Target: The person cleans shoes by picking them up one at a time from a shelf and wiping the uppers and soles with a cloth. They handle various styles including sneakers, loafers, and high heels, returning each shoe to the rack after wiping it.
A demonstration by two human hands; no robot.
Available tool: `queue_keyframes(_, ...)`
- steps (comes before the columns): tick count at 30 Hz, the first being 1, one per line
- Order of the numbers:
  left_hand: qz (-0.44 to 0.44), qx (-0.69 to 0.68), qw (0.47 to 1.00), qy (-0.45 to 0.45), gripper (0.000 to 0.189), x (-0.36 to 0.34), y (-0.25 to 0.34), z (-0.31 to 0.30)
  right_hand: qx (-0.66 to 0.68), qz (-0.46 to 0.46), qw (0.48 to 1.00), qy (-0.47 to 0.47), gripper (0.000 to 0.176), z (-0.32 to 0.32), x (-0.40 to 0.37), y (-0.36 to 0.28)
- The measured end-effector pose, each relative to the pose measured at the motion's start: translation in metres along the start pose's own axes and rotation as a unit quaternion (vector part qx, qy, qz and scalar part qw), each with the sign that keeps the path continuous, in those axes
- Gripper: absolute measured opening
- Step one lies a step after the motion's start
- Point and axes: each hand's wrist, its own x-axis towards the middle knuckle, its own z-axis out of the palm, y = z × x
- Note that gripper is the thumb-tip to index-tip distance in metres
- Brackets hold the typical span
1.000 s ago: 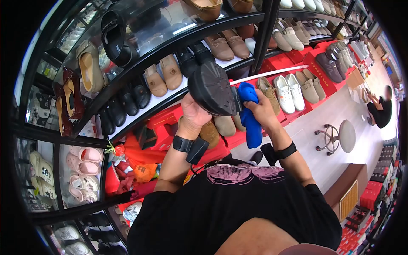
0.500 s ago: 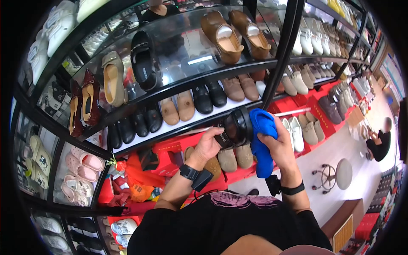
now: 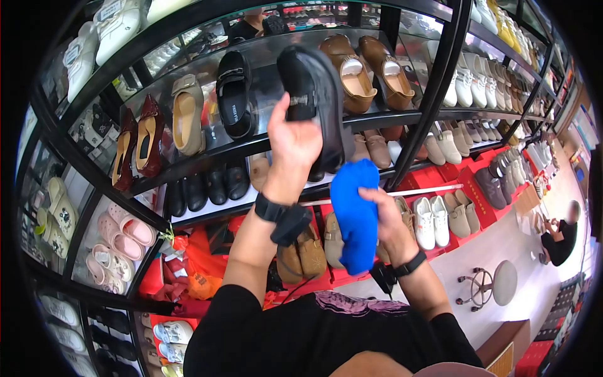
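Observation:
My left hand [image 3: 294, 139] is closed around a black leather shoe [image 3: 330, 103], raised in front of the upper glass shelf. The shoe is tilted, and a dark ornament shows on it by my thumb. In my right hand [image 3: 384, 217] hangs a bright blue cloth [image 3: 355, 210], gripped at its right side; it is below the shoe and apart from it. Behind and left of the held shoe, a single black loafer [image 3: 235, 94] rests on the shelf. Brown loafers [image 3: 350, 72] lie on the shelf to its right.
A beige flat [image 3: 187, 119] and dark red pumps [image 3: 149, 141] sit further left on the shelf. Below are more shoes and red boxes [image 3: 440, 169]. A black shelf post [image 3: 428, 94] rises at right. A stool [image 3: 504, 283] and a seated person [image 3: 562, 234] are beyond.
My left hand has lifted the black shoe up toward the upper shelf, away from the cloth. My right hand has moved slightly left and down with the blue cloth, now hanging loose.

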Motion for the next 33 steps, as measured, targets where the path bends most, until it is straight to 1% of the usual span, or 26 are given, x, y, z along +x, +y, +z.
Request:
queue_keyframes(1, 0.007, -0.006, 1.0, -0.01, 0.038, 0.013, 0.002, 0.005, 0.0, 0.002, 1.0, -0.002, 0.034, 0.004, 0.014, -0.002)
queue_keyframes(2, 0.014, -0.024, 0.999, -0.017, 0.038, 0.025, 0.001, 0.011, 0.098, 0.024, 0.995, -0.008, 0.035, 0.009, 0.029, -0.005)
queue_keyframes(3, 0.029, -0.036, 0.999, 0.02, 0.036, 0.04, 0.002, 0.014, 0.195, 0.046, 0.98, -0.014, 0.035, 0.014, 0.042, -0.008)
queue_keyframes(5, 0.09, -0.029, 0.995, 0.036, 0.034, 0.067, 0.003, 0.014, 0.207, 0.044, 0.977, -0.017, 0.037, 0.022, 0.064, -0.016)
queue_keyframes(6, 0.116, -0.01, 0.992, 0.048, 0.028, 0.07, 0.003, 0.021, 0.219, 0.041, 0.975, -0.019, 0.038, 0.025, 0.073, -0.02)
queue_keyframes(7, 0.118, -0.009, 0.992, 0.045, 0.028, 0.077, 0.005, 0.022, 0.218, 0.041, 0.975, -0.023, 0.038, 0.027, 0.08, -0.025)
queue_keyframes(9, 0.164, 0.007, 0.982, 0.092, 0.022, 0.095, 0.011, 0.022, 0.21, 0.054, 0.969, -0.116, 0.038, 0.031, 0.093, -0.034)
queue_keyframes(10, 0.147, 0.016, 0.982, 0.115, 0.016, 0.104, 0.016, 0.018, 0.202, 0.041, 0.974, -0.091, 0.035, 0.036, 0.1, -0.037)
queue_keyframes(11, 0.148, 0.017, 0.982, 0.113, 0.016, 0.114, 0.019, 0.013, 0.201, 0.041, 0.974, -0.093, 0.035, 0.038, 0.107, -0.039)
queue_keyframes(13, 0.157, 0.052, 0.981, 0.104, 0.014, 0.13, 0.025, 0.004, 0.185, 0.034, 0.98, -0.058, 0.032, 0.038, 0.123, -0.042)
queue_keyframes(15, 0.144, 0.064, 0.982, 0.105, 0.014, 0.139, 0.029, 0.002, 0.18, 0.031, 0.981, -0.066, 0.03, 0.04, 0.13, -0.045)
queue_keyframes(17, 0.141, 0.101, 0.976, 0.13, 0.014, 0.145, 0.028, 0.004, 0.178, 0.016, 0.982, -0.058, 0.03, 0.044, 0.133, -0.047)
queue_keyframes(18, 0.13, 0.129, 0.973, 0.14, 0.023, 0.145, 0.025, 0.007, 0.177, 0.016, 0.982, -0.059, 0.03, 0.044, 0.133, -0.048)
queue_keyframes(19, 0.132, 0.129, 0.973, 0.14, 0.023, 0.145, 0.023, 0.009, 0.178, 0.016, 0.982, -0.063, 0.031, 0.043, 0.133, -0.049)
queue_keyframes(21, 0.099, 0.185, 0.963, 0.171, 0.033, 0.145, 0.021, 0.012, 0.181, 0.018, 0.981, -0.067, 0.031, 0.042, 0.133, -0.049)
queue_keyframes(22, 0.073, 0.189, 0.969, 0.144, 0.042, 0.154, 0.026, 0.003, 0.181, 0.022, 0.981, -0.066, 0.032, 0.041, 0.133, -0.049)
queue_keyframes(23, 0.074, 0.19, 0.968, 0.147, 0.042, 0.162, 0.028, -0.009, 0.182, 0.027, 0.981, -0.066, 0.033, 0.041, 0.133, -0.048)
queue_keyframes(25, 0.055, 0.255, 0.955, 0.142, 0.027, 0.153, 0.023, -0.005, 0.183, 0.023, 0.98, -0.072, 0.034, 0.046, 0.129, -0.049)
queue_keyframes(30, 0.034, 0.271, 0.955, 0.116, 0.032, 0.142, 0.028, 0.006, 0.189, 0.027, 0.979, -0.072, 0.036, 0.044, 0.141, -0.049)
queue_keyframes(31, 0.028, 0.273, 0.956, 0.109, 0.032, 0.134, 0.027, 0.018, 0.191, 0.03, 0.979, -0.071, 0.036, 0.043, 0.142, -0.046)
queue_keyframes(32, 0.022, 0.274, 0.957, 0.093, 0.035, 0.122, 0.025, 0.025, 0.192, 0.034, 0.977, -0.08, 0.038, 0.041, 0.142, -0.044)
queue_keyframes(33, 0.023, 0.274, 0.957, 0.096, 0.035, 0.123, 0.031, 0.019, 0.193, 0.038, 0.976, -0.09, 0.04, 0.039, 0.142, -0.042)
